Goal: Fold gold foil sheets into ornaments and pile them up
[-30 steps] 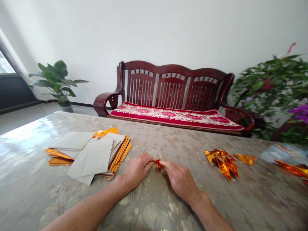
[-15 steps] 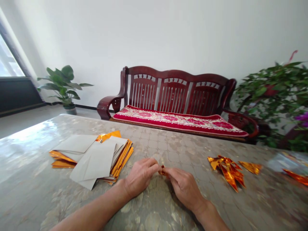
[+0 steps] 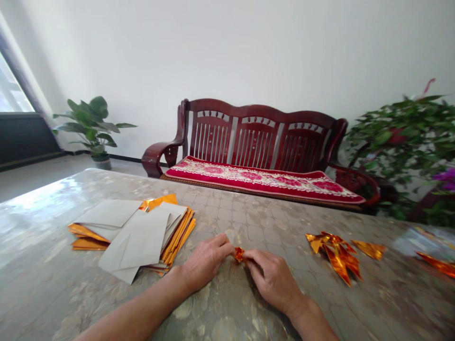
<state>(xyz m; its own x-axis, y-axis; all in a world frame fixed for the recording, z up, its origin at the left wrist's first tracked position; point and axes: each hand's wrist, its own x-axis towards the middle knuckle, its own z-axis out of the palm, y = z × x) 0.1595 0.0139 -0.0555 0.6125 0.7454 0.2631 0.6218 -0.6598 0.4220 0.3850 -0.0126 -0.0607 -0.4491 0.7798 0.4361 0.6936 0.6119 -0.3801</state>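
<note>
Between my two hands is a small piece of shiny orange-gold foil paper (image 3: 239,254), partly covered by the fingers. My left hand (image 3: 209,259) pinches its left end, and my right hand (image 3: 270,274) pinches its right end. Both hands are low over the patterned table (image 3: 227,312). To the left lies a loose pile of foil paper sheets (image 3: 137,239), pale grey backs up and orange edges showing. Several folded pointed foil pieces (image 3: 337,255) are heaped to the right, with another folded piece (image 3: 370,248) beside them.
A clear plastic bag (image 3: 424,244) and one more orange foil piece (image 3: 437,263) lie at the table's right edge. Beyond the table stands a dark red wooden bench (image 3: 261,137) with a floral cover (image 3: 263,177). Potted plants (image 3: 94,125) flank it.
More of the foil piece shows between my fingers, as the hands have moved slightly apart. The view has shifted a little; the piles look unchanged.
</note>
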